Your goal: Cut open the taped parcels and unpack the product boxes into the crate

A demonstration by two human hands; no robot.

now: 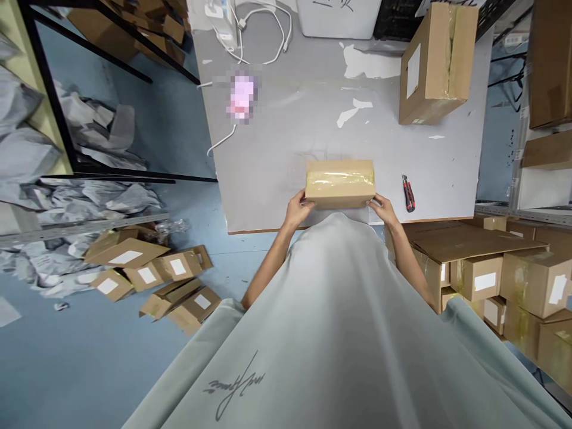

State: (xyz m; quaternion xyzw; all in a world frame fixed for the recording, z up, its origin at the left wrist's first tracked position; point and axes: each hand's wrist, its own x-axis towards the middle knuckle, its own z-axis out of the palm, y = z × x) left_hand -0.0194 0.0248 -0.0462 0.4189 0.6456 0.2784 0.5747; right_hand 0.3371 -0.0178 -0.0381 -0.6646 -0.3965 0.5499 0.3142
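Observation:
A small cardboard box (339,182) with clear yellowish tape along its top sits at the near edge of the grey table, in front of my body. My left hand (300,210) grips its lower left corner, fingers closed against the side. At the opposite corner my right hand (382,208) holds the box the same way. The undersides of the fingers are hidden. To the right of the box, apart from my hand, lies a red and black utility knife (408,194).
A taller taped carton (435,65) stands at the table's back right. White cables (281,36), a blurred pink item (242,96) and a silver laptop-like panel (338,18) are at the back. Boxes (478,280) are stacked at right; more cartons (149,274) and grey parcels (107,199) fill the left.

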